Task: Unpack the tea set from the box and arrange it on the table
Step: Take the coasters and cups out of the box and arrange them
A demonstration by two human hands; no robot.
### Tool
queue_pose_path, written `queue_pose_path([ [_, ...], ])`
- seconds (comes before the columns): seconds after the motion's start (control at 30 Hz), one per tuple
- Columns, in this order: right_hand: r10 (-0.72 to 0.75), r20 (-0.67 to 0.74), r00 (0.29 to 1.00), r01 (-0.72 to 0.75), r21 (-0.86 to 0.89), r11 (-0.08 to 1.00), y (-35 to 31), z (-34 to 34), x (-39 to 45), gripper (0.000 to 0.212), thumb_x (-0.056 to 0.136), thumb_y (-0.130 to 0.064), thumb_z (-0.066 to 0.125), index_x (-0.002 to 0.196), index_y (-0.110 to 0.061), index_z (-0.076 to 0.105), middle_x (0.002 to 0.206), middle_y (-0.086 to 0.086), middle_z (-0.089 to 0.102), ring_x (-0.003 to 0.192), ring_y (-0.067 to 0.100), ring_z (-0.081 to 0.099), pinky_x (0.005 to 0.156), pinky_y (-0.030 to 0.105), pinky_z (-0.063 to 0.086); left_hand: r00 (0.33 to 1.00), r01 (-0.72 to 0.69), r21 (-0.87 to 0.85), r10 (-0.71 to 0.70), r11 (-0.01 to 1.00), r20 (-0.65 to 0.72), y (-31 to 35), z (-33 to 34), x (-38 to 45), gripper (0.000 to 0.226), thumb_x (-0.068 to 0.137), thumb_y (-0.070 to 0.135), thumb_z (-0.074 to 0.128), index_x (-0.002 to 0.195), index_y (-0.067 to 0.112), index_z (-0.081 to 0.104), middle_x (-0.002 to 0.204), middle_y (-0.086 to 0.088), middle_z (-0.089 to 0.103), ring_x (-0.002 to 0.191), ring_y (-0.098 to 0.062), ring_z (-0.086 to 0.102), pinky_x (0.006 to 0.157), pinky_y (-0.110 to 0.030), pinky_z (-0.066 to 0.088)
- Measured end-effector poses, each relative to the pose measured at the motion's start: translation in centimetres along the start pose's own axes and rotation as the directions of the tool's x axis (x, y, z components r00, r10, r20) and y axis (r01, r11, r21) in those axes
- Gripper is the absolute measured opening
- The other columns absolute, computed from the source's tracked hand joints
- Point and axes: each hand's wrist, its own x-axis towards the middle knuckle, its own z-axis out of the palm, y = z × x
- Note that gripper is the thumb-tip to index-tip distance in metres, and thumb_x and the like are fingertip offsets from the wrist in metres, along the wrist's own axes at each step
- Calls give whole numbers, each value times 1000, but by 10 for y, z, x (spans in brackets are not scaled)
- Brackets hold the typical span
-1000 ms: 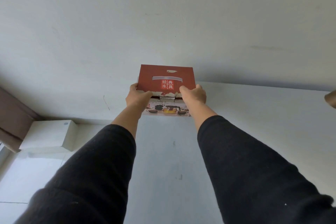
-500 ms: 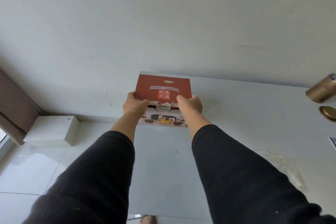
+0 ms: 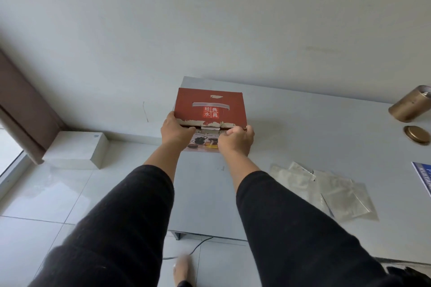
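Note:
A red cardboard tea set box (image 3: 210, 107) with white Chinese characters on its lid stands at the far left corner of the grey table (image 3: 303, 137). Its front face carries a picture of a teapot and cups. My left hand (image 3: 176, 129) grips the box's front left edge, fingers under the torn lid flap. At the front right of the lid edge my right hand (image 3: 236, 138) is curled, pinching the flap. The lid is down; the box's contents are hidden.
A gold tin canister (image 3: 411, 107) lies on its side at the far right, its round gold lid (image 3: 417, 134) beside it. Clear plastic bags (image 3: 326, 189) lie on the table right of my arm. A blue booklet (image 3: 423, 177) is at the right edge. A white box (image 3: 77, 150) sits on the floor at left.
The view has tilted down, showing more table and floor. Both hands stay on the box; the right hand has curled from a flat hold on the lid to a pinch at its front edge.

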Motion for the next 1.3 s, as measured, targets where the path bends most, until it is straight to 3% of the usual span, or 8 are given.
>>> queue_pose_path([
  [0.13,70,41,997,-72,29,997,0,6,-8,22,92,-17,56,110,-17,69,154,4,20,145,24,18,112,48,33,1000,11,7,-11,1000,-12,-1,1,3,61,82,13,64,138,16,40,127,-7,57,116,-26,55,99,-39,49],
  [0.47,270,50,962,-262,453,852,-9,13,-14,31,93,-7,50,114,-22,68,136,5,39,109,25,59,87,33,57,1000,16,-11,-16,1000,-1,-8,0,11,69,78,19,68,140,19,38,128,-5,57,114,-26,58,96,-43,51],
  [0.63,266,132,955,-297,448,843,-16,10,-13,35,93,-2,47,119,-18,64,123,3,62,86,17,56,73,23,48,1000,23,-46,-23,999,-6,-9,1,12,66,80,14,66,140,18,38,129,-5,57,116,-25,56,97,-40,50],
  [0.8,280,220,934,-347,383,856,-23,3,-5,24,93,-2,42,81,-13,60,102,4,73,86,19,64,76,30,54,996,86,-74,-86,994,4,-6,2,13,64,81,13,65,139,17,37,130,-7,54,116,-26,56,95,-40,51],
  [0.9,291,274,917,-360,251,899,-27,-8,-2,18,95,-6,46,85,-9,61,81,-2,71,67,12,57,63,24,48,992,128,-106,-129,986,2,-2,3,13,60,82,10,65,135,15,37,127,-8,55,112,-27,58,92,-37,52],
  [1.13,60,380,923,-24,-97,995,-11,7,-4,19,90,-16,45,93,-12,63,114,14,68,88,24,56,87,36,51,986,167,-129,-167,977,14,2,-2,14,49,80,10,66,125,7,47,130,-10,43,102,-25,56,85,-29,51],
  [1.23,-41,325,945,84,-120,989,-8,-3,-5,29,92,-15,44,99,-12,72,107,7,69,92,25,60,78,28,51,1000,24,-122,-26,992,-15,7,-6,14,37,82,3,53,119,8,50,130,-8,39,84,-20,51,59,-19,43],
  [1.3,-114,236,965,138,-85,987,-9,-10,-5,27,94,-18,44,97,-15,71,104,5,70,90,24,61,73,25,47,997,-68,-117,63,991,-49,12,-9,17,42,83,2,47,124,12,48,132,-7,40,96,-23,53,62,-20,44],
])
